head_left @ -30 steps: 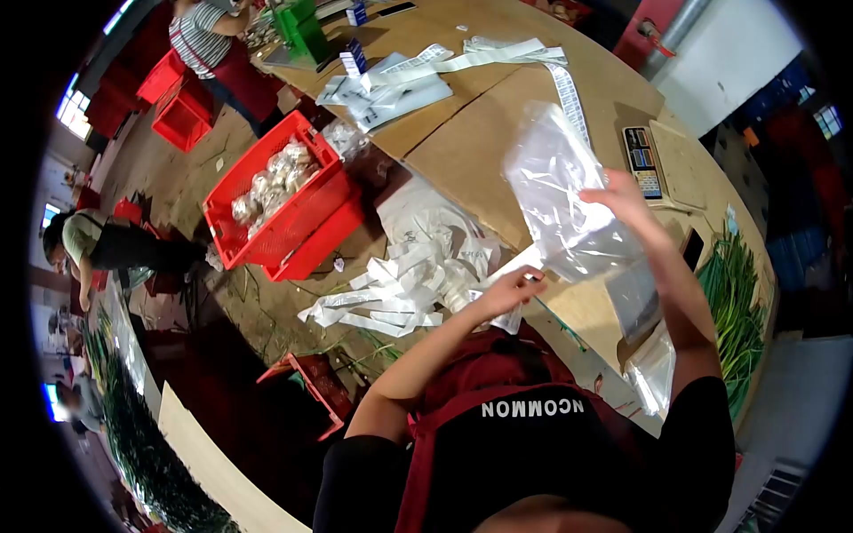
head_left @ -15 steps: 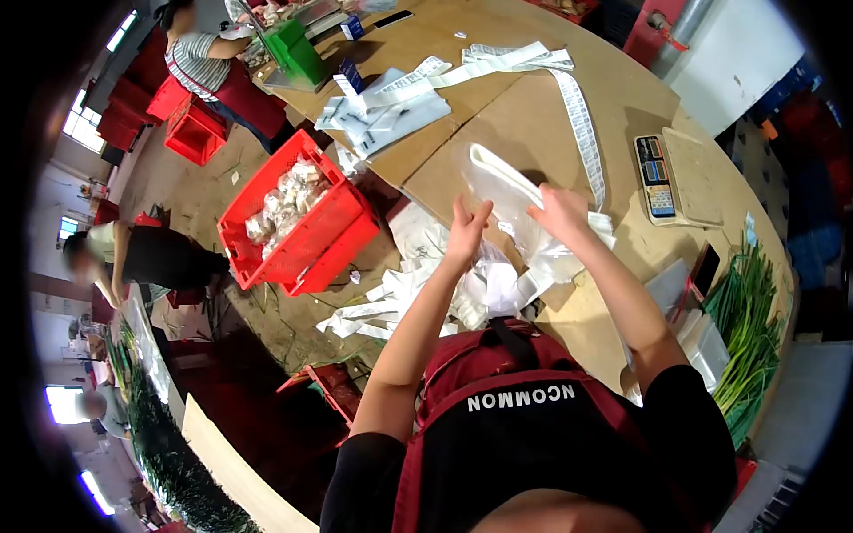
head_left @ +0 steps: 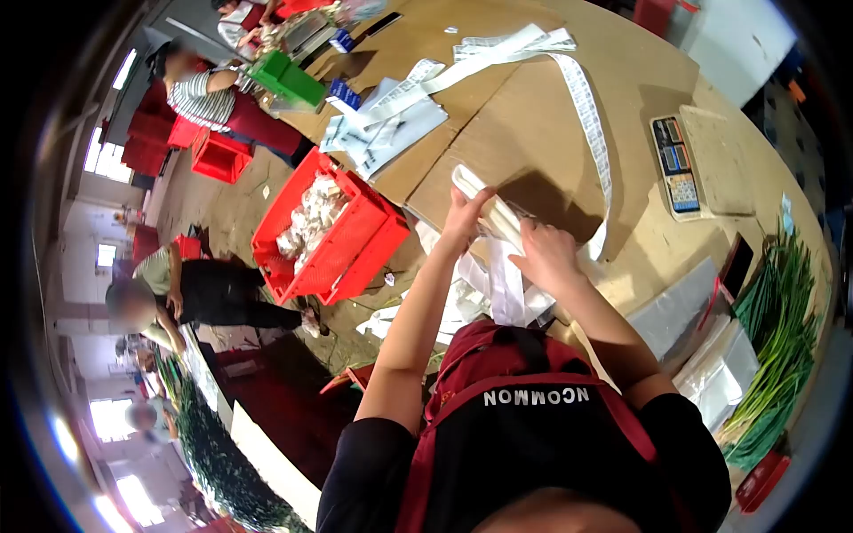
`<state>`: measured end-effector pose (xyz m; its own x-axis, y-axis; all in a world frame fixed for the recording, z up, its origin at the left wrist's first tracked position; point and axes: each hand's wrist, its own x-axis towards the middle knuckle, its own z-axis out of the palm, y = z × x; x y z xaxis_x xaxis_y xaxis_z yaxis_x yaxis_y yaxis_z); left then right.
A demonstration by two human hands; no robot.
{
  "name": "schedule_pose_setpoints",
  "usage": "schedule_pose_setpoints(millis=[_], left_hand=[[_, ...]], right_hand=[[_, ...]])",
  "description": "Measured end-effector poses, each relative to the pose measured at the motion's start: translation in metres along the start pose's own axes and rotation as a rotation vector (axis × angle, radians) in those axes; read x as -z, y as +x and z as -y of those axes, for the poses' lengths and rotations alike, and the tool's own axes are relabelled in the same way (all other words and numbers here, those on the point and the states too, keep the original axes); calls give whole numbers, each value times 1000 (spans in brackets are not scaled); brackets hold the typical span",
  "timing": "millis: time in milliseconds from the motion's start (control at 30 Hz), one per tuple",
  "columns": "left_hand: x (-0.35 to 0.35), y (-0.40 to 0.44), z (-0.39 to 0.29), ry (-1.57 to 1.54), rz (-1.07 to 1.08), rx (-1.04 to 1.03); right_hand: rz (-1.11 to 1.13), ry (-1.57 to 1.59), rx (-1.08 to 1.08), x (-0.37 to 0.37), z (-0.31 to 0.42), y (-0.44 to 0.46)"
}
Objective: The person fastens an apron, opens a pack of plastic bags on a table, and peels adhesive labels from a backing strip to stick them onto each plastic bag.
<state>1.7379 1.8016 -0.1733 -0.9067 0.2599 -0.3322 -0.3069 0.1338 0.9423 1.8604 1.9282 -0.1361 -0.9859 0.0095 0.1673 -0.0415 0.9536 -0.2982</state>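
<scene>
In front of my body I hold a folded stack of plastic bags (head_left: 499, 218), whitish along its layered edges and bent into a narrow bundle. My left hand (head_left: 464, 218) is closed round its far left part, thumb on top. At the near right end, my right hand (head_left: 549, 255) grips it with fingers bent over the edge. White strips (head_left: 506, 289) hang and lie in a tangle just below my hands. A long printed label strip (head_left: 582, 102) curves across the cardboard-covered table (head_left: 498, 133) and runs down beside my right hand.
A red crate (head_left: 355, 249) of wrapped pale produce stands left of the table. Flat plastic bags (head_left: 382, 133) lie farther back. To the right are a scale (head_left: 677, 169), a dark phone (head_left: 737, 265), more clear bags (head_left: 715, 377) and green stalks (head_left: 786, 329). Several people work at the left.
The wide, loose plastic sheet is now a narrow folded bundle. My left hand went from open beside it to closed on it. My view has shifted a little.
</scene>
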Motion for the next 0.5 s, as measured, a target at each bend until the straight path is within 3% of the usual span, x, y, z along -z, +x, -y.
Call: schedule_pose_setpoints(millis=[100, 167, 233, 300, 400, 500], left_hand=[[7, 7, 8, 101, 1, 57], [11, 7, 11, 71, 22, 82], [19, 4, 8, 194, 39, 73], [20, -2, 20, -9, 89, 68], [10, -35, 26, 23, 178, -131], [18, -35, 36, 38, 165, -83]], right_hand=[[62, -2, -3, 3, 4, -19], [240, 12, -30, 6, 9, -31], [227, -39, -29, 4, 18, -50], [159, -99, -31, -3, 30, -63], [73, -76, -9, -9, 44, -71], [8, -74, 51, -18, 53, -75]])
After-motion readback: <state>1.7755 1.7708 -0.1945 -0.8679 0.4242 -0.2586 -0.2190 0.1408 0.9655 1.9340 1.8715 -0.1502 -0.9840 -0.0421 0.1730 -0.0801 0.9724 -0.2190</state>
